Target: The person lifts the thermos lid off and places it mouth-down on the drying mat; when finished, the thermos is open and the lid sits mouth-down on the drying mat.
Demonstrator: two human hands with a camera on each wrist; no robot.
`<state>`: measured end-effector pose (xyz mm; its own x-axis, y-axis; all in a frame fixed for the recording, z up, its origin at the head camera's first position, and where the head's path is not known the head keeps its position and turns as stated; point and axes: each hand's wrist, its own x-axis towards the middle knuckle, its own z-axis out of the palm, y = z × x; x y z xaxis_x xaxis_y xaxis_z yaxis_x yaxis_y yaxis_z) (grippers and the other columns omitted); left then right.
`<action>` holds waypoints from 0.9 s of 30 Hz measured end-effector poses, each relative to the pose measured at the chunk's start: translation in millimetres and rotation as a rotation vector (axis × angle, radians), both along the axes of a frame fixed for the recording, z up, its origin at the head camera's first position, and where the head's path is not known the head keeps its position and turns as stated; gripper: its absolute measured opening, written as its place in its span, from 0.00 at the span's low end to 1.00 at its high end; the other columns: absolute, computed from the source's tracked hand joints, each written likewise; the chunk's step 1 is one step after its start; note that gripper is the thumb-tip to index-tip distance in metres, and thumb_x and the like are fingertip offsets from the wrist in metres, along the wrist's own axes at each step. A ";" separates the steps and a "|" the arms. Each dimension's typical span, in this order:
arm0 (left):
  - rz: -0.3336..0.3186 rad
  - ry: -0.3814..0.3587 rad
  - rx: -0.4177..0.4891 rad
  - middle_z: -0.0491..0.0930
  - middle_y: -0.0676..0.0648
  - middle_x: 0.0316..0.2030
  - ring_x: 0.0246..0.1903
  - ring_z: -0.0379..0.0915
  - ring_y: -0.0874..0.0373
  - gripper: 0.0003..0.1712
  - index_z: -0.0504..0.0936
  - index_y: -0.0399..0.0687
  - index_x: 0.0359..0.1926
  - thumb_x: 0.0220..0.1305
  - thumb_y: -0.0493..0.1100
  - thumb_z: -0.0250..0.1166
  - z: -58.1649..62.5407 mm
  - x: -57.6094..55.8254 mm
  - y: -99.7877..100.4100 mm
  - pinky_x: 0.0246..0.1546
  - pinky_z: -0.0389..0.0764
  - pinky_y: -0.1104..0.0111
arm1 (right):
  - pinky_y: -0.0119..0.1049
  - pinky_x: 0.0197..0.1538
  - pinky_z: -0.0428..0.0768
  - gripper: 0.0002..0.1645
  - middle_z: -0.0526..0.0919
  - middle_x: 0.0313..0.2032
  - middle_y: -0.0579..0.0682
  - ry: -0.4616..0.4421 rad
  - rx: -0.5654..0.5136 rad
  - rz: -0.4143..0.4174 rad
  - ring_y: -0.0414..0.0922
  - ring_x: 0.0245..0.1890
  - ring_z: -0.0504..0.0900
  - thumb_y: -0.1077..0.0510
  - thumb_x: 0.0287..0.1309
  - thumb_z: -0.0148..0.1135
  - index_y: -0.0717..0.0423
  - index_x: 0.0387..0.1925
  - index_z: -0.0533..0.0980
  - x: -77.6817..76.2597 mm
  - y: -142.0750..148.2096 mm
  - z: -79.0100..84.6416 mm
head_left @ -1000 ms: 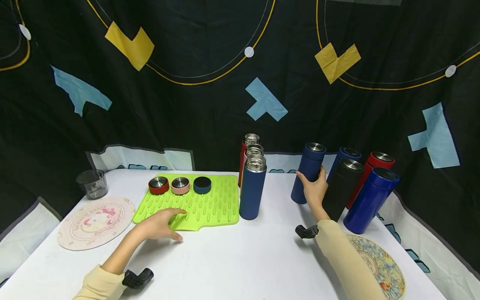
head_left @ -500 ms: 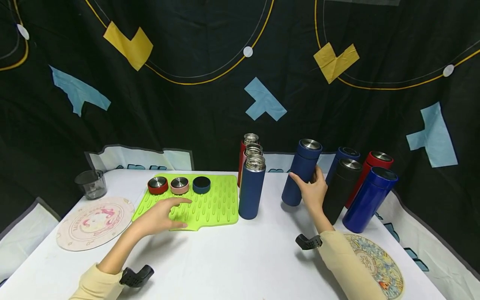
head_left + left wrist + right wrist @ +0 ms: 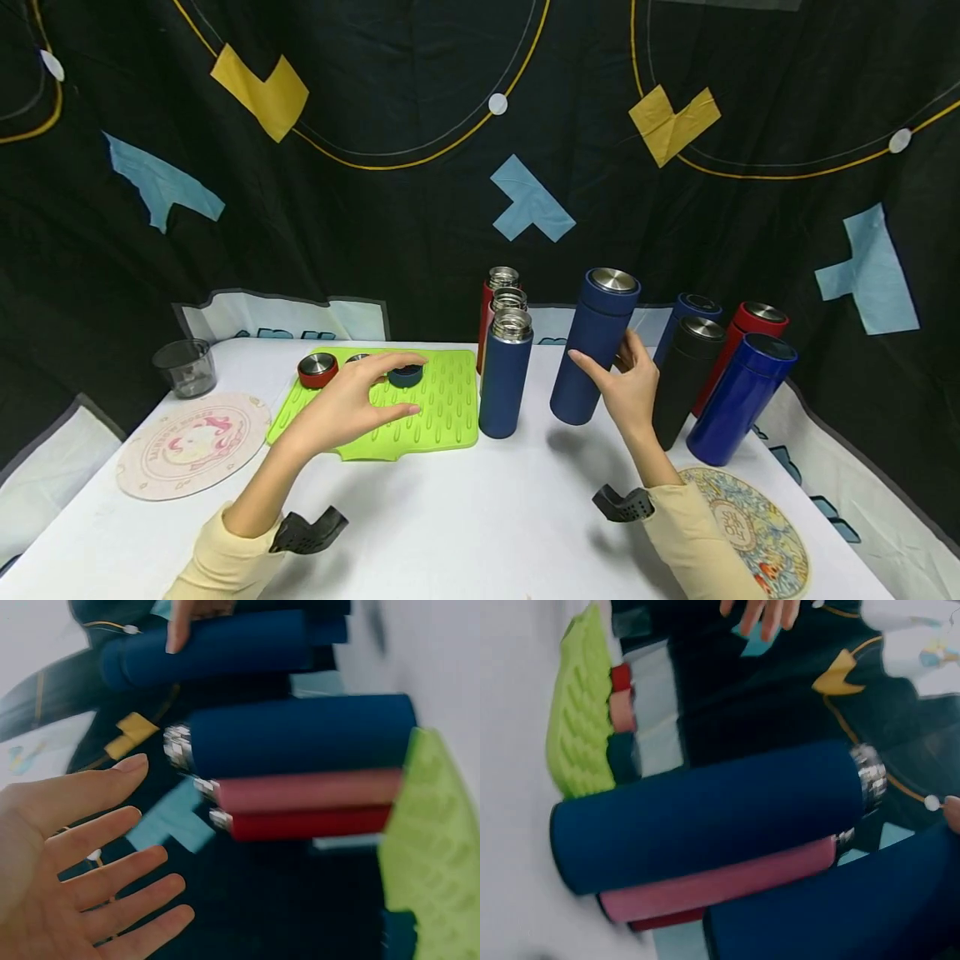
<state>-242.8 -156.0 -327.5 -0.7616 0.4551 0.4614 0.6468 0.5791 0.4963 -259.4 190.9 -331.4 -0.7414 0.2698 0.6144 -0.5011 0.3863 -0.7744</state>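
My right hand (image 3: 630,387) grips a capped dark blue thermos flask (image 3: 596,346) by its side, thumb in front. The flask leans slightly and hangs above the table, its shadow below it. My left hand (image 3: 348,404) hovers over the near part of a green drying mat (image 3: 442,417), fingers spread and holding nothing. On the mat are a red lid (image 3: 317,371) and a dark blue lid (image 3: 406,376); a pink lid is mostly hidden behind the left hand. Between my hands stands a lidless blue flask (image 3: 504,383), with a pink flask (image 3: 315,791) and a red flask (image 3: 311,825) behind it.
At the right stand a black flask (image 3: 686,383), a glossy blue flask (image 3: 742,400), a red flask (image 3: 767,315) and another blue one, all capped. A patterned round mat (image 3: 772,525) lies before them. Far left are a clear cup (image 3: 185,371) and a pink round mat (image 3: 191,450).
My right hand has lifted the blue flask and carried it left, toward the lidless flasks. The left hand has risen and moved right over the green mat.
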 end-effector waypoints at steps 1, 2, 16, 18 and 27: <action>-0.006 0.003 0.009 0.76 0.47 0.59 0.58 0.72 0.49 0.36 0.75 0.49 0.61 0.50 0.45 0.76 3.8 0.9 3.7 0.52 0.77 0.50 | 0.47 0.55 0.77 0.38 0.80 0.52 0.62 -0.004 0.004 0.000 0.53 0.51 0.81 0.63 0.47 0.75 0.67 0.60 0.70 2.5 -0.3 1.4; -0.011 0.007 0.018 0.75 0.47 0.59 0.58 0.71 0.50 0.36 0.75 0.49 0.62 0.50 0.45 0.76 7.3 1.6 7.4 0.53 0.76 0.50 | 0.47 0.55 0.78 0.38 0.80 0.51 0.62 -0.009 0.008 0.001 0.54 0.51 0.81 0.64 0.47 0.75 0.67 0.60 0.70 4.5 -0.4 2.4; 0.009 0.038 0.043 0.72 0.47 0.62 0.61 0.69 0.49 0.40 0.70 0.51 0.65 0.51 0.45 0.76 22.3 10.9 25.3 0.56 0.74 0.49 | 0.46 0.56 0.77 0.42 0.81 0.52 0.59 -0.026 0.111 0.113 0.52 0.51 0.80 0.64 0.43 0.77 0.62 0.62 0.70 3.9 5.9 -2.0; 0.009 0.049 0.052 0.72 0.47 0.62 0.61 0.68 0.49 0.41 0.70 0.52 0.66 0.51 0.44 0.76 23.4 12.4 24.7 0.56 0.74 0.49 | 0.46 0.55 0.78 0.43 0.81 0.52 0.57 0.003 0.146 0.144 0.51 0.50 0.81 0.63 0.41 0.79 0.60 0.62 0.71 2.7 7.2 -5.4; -0.022 0.064 0.087 0.69 0.48 0.65 0.62 0.68 0.50 0.43 0.68 0.54 0.67 0.51 0.45 0.76 27.2 20.7 29.5 0.54 0.76 0.52 | 0.46 0.51 0.80 0.46 0.83 0.48 0.52 0.104 0.316 0.273 0.46 0.46 0.83 0.59 0.34 0.83 0.57 0.60 0.73 17.2 -6.5 -7.2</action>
<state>-222.1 -126.5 -300.3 -0.7196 0.4278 0.5470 0.6909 0.5207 0.5015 -242.1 184.4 -338.7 -0.6894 -0.1409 0.7105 -0.6868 0.4390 -0.5793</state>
